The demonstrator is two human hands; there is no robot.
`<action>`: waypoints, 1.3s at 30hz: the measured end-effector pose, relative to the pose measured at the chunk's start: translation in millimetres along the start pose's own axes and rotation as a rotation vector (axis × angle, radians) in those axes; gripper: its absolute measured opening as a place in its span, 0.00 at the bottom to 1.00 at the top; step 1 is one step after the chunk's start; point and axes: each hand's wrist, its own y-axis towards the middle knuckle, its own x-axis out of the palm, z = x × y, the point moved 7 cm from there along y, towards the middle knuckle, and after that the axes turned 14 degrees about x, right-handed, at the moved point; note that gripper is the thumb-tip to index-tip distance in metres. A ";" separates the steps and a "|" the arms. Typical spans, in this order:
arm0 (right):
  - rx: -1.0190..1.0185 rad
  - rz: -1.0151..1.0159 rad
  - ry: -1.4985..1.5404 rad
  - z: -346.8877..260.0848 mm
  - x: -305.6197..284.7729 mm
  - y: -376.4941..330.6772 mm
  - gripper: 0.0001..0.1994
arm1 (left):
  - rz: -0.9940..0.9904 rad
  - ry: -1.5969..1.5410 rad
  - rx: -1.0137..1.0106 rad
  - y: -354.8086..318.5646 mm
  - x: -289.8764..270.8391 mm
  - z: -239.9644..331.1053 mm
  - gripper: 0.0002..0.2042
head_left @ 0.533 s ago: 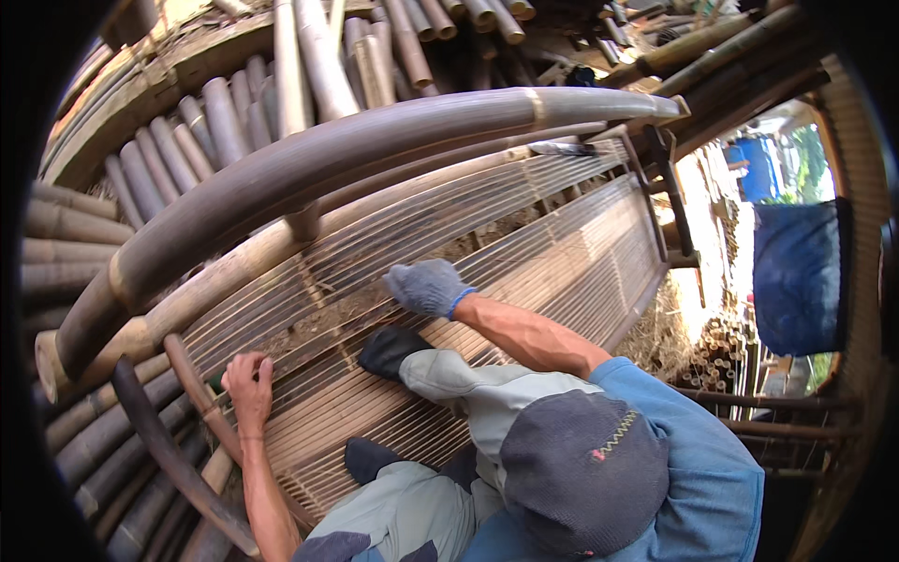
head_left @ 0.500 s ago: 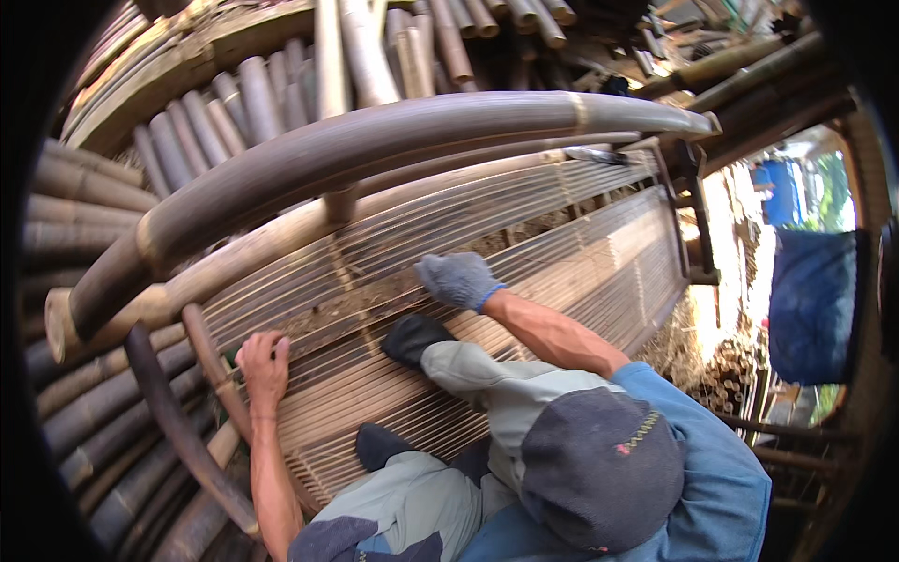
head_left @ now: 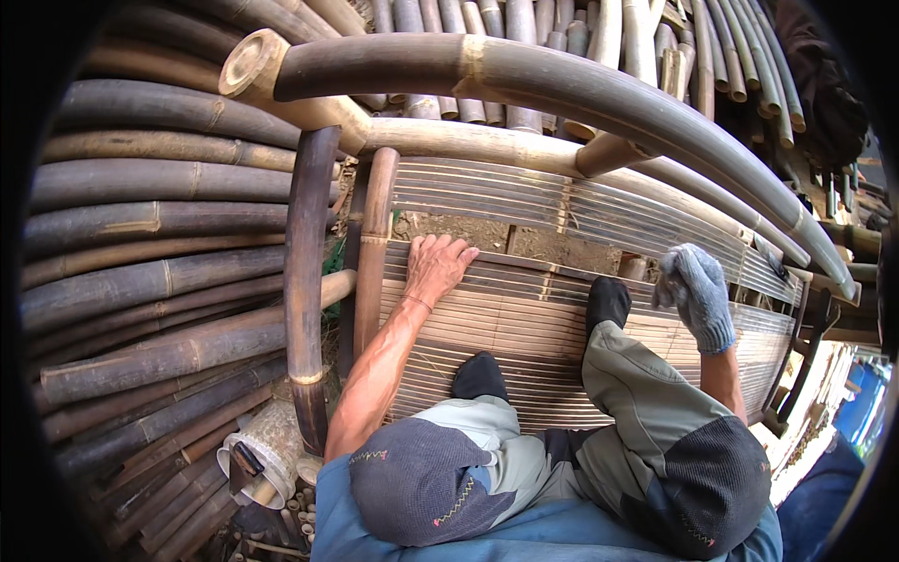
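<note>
A long bamboo bench (head_left: 506, 323) lies across in front of me, its surface made of narrow split slats. My bare left hand (head_left: 435, 269) is closed over the dark bamboo strip (head_left: 524, 267) at the slats' far edge, close to the left end post (head_left: 375, 244). Its fingertips are partly hidden. My right hand (head_left: 695, 286), in a grey knit glove, is raised above the bench's right part with the fingers curled in. What it holds, if anything, is hidden. Both my feet, in black socks, rest on the slats between my hands.
A thick curved bamboo rail (head_left: 543, 84) arches along the bench's far side. Stacked bamboo poles (head_left: 169, 225) fill the left, and more poles (head_left: 524, 56) lie beyond. A white bucket (head_left: 272, 445) with dark-handled tools stands at lower left. A dark-handled tool (head_left: 773, 263) lies at the right.
My view has swung left, bringing the bucket into sight. My gloved right hand has lifted off the strip's edge, still curled. My left hand stays at the strip's left end.
</note>
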 end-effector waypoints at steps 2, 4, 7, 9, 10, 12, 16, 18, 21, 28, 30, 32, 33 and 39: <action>-0.023 -0.150 -0.013 -42.5 0.2 -39.3 0.18 | 0.037 0.024 0.017 2.6 -2.6 1.7 0.16; -0.316 0.149 -0.340 -90.1 -20.6 -82.4 0.23 | -0.137 0.001 -0.044 3.5 8.5 3.3 0.13; -0.633 -0.178 -0.424 -143.8 -14.5 -118.9 0.22 | -0.027 -0.113 0.130 16.1 -1.8 44.8 0.20; -0.800 -0.205 -0.359 -166.3 -18.7 -132.5 0.22 | 0.017 -0.228 0.325 25.9 -7.5 90.9 0.24; -0.800 -0.139 -0.404 -171.8 -23.0 -130.2 0.21 | 0.005 -0.348 0.360 30.4 -7.1 111.4 0.22; -0.655 0.087 -0.334 -171.2 -45.9 -111.8 0.17 | -0.052 -0.537 0.199 40.7 -5.6 114.5 0.17; -0.208 0.638 -0.860 -109.6 -93.6 -20.6 0.06 | 0.062 -0.397 -0.186 42.8 -17.4 52.5 0.11; 0.111 0.543 -0.969 -34.7 -87.7 16.0 0.05 | 0.093 -0.204 -0.115 38.5 -24.0 28.5 0.10; -0.361 0.326 -1.409 31.0 0.5 54.6 0.07 | -0.131 -0.164 -0.036 30.9 -1.1 12.3 0.10; -0.055 -0.105 -1.405 144.5 152.3 150.9 0.12 | -0.661 -0.405 -0.177 59.9 63.1 -0.5 0.14; -0.326 -0.485 -1.496 155.2 183.5 162.9 0.14 | -0.745 -0.525 -0.132 68.6 74.1 6.7 0.14; 0.035 -0.521 -1.115 162.3 170.0 180.5 0.16 | -0.751 -0.583 -0.170 70.2 78.6 8.2 0.15; 0.229 -0.527 -0.998 168.8 160.8 182.2 0.16 | -0.660 -0.543 -0.204 71.7 74.7 5.4 0.14; -0.016 -0.087 -1.150 125.2 155.6 130.3 0.24 | -0.168 -0.405 -0.239 54.7 12.9 12.9 0.14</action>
